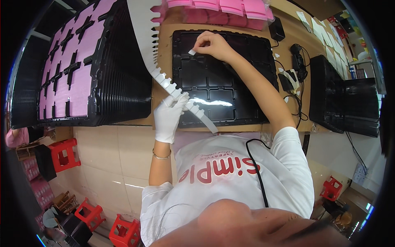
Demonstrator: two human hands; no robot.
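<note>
A long white notched strip (142, 37) runs from the top of the view down past the tray's left edge. Its lower part bends across the tray's near-left corner. My left hand (168, 117), in a white glove, is closed around this strip with its fingers pinched together. In front of me lies a black plastic tray (251, 109) with shallow compartments and a glossy surface. Over its far-left part is my bare right hand (213, 46), pinching a small white piece (192, 52) between thumb and fingertips. Whether that piece touches the tray, I cannot tell.
A tall stack of black trays (127, 82) with a pink sheet (74, 88) stands at left. Pink packs (222, 6) lie at the back. Right of the tray are a black box (277, 29), cables and more black trays (325, 94). Red stools (65, 154) stand on the floor.
</note>
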